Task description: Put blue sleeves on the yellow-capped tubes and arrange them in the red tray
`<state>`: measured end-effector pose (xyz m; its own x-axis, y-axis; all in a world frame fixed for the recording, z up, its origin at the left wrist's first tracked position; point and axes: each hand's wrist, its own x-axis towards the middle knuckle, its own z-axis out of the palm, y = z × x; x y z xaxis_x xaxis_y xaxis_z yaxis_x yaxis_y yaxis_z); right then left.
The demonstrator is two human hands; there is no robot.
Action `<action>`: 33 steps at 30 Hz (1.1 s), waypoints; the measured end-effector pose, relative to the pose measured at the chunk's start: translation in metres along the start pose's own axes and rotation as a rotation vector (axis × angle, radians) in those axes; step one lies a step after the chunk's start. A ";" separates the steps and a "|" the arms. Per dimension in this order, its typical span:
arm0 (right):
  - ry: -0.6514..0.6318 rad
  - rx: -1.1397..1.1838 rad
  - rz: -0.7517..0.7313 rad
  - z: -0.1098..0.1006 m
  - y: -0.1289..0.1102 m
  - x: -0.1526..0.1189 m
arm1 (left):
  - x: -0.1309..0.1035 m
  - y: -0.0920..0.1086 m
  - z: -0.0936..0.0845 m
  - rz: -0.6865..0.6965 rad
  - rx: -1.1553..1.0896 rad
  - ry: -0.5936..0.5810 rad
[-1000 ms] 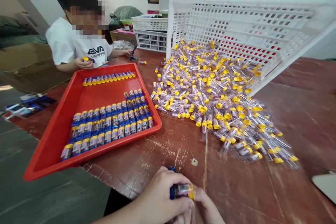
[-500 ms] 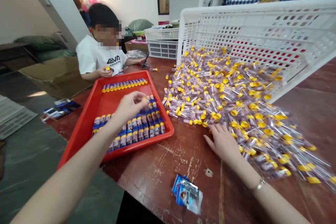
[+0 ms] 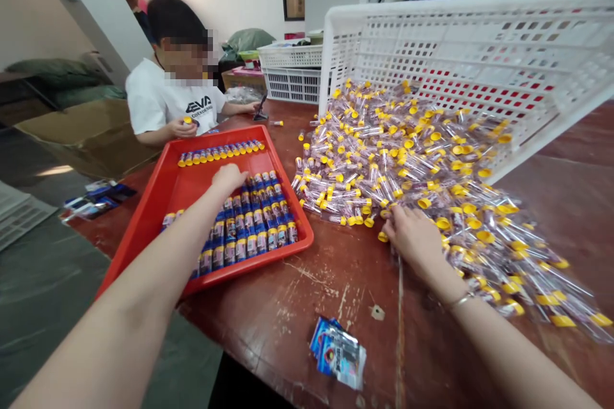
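While foil pkts (image 3: 98,198) lay at the table's (image 3: 268,294) L edge, a person (image 3: 167,102) beyond the red tray (image 3: 177,182) held a yellow-capped item. Filled tubes (image 3: 252,246) lay in rows in the tray. Your L hand (image 3: 230,177) was over them, fingers curled; contents couldn't be told. Blue/silver pkts (image 3: 338,354) lay nr the front edge. Your R hand (image 3: 412,236), fingers bent, touched the pile of clear tubes (image 3: 384,153); grip unclear. The white basket (image 3: 455,45) stood tilted behind, approx. at the pile's far side.
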<state>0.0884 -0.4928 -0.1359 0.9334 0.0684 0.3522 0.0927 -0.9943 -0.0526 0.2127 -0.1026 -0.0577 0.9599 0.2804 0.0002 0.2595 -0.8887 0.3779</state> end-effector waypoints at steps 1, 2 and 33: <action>0.019 0.042 0.025 -0.006 0.006 -0.003 | -0.015 0.007 -0.004 0.073 0.014 0.029; 0.036 0.092 0.051 -0.012 0.011 -0.007 | -0.036 0.014 -0.006 0.149 0.027 0.049; -0.286 1.003 0.035 -0.063 -0.030 -0.177 | -0.293 0.017 0.075 0.245 -0.583 -0.712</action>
<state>-0.1014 -0.4803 -0.1380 0.9761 0.1880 0.1086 0.1878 -0.4804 -0.8567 -0.0559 -0.2273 -0.1203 0.8696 -0.3473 -0.3509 0.1337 -0.5187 0.8445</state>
